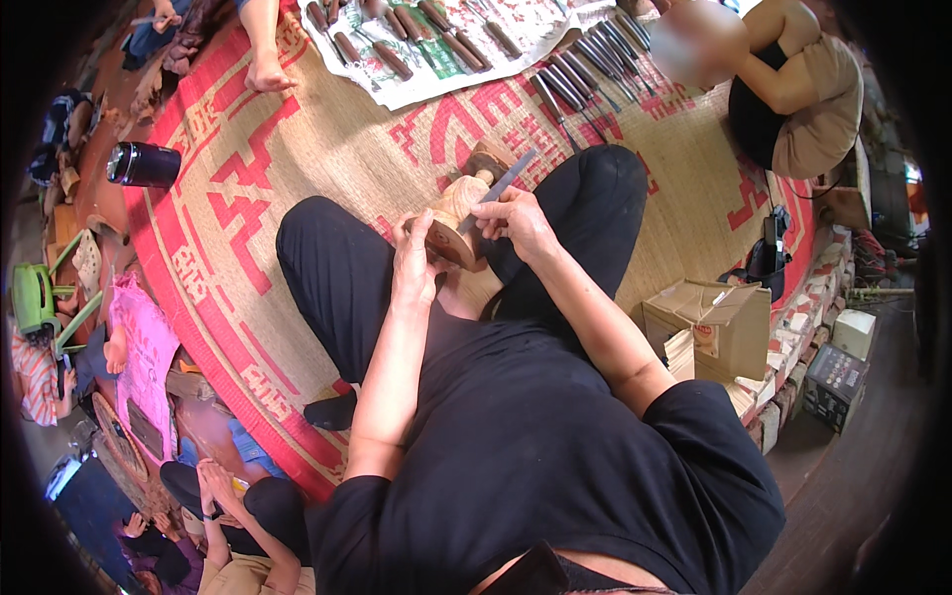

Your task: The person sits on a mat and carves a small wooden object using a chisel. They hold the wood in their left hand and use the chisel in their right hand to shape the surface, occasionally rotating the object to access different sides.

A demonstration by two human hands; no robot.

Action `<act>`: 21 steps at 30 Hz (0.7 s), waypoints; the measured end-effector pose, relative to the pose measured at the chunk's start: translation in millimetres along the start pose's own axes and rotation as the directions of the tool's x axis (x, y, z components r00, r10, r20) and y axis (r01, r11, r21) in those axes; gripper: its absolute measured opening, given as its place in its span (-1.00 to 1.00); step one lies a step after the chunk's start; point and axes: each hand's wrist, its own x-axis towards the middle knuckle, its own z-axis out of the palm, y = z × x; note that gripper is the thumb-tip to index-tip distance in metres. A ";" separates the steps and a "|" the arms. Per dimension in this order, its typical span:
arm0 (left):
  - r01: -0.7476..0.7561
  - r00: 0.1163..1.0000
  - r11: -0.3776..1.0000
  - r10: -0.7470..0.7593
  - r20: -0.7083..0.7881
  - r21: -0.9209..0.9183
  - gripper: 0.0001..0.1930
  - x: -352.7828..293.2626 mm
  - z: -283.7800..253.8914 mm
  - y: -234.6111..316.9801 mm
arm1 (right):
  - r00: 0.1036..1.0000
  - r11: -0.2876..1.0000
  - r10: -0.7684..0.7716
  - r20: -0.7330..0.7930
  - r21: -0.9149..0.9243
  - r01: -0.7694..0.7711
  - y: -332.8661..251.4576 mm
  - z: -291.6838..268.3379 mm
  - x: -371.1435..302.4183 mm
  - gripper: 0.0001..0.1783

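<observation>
I sit cross-legged with a carved wooden piece (458, 201) tilted over my lap. Its rounded middle is pale, and its wider ends are darker brown. My left hand (412, 260) is closed on the near end of the piece, fingers along its left side. In my right hand (520, 222) is a flat, narrow grey file (515, 176), pinched close to the wood and pointing up and to the right. The lower part of the file is hidden by my fingers, so I cannot tell whether it touches the wood.
A red-patterned straw mat (327, 149) lies under me. Wood-handled carving tools (456, 45) rest on a cloth ahead, with dark-handled ones (585, 74) beside it. A cardboard box (729, 322) is at right, a black cylinder (144, 165) at left. Other people sit around the mat.
</observation>
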 end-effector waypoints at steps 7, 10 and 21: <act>-0.023 0.999 0.999 0.021 -0.041 -0.032 -0.40 1.9 -0.8 -5.0 | 0.996 0.997 -0.061 -0.069 0.035 0.063 2.7 2.6 1.1 -0.83; 0.001 0.999 0.999 -0.002 -0.043 -0.032 -0.40 0.9 1.6 0.0 | 0.999 0.999 -0.019 -0.044 0.046 0.021 -1.1 9.1 -3.1 -0.82; 0.010 0.998 0.999 -0.012 -0.055 -0.035 -0.42 1.9 0.1 -2.6 | 0.999 0.999 -0.049 -0.011 0.008 0.049 -2.7 14.3 1.3 -0.82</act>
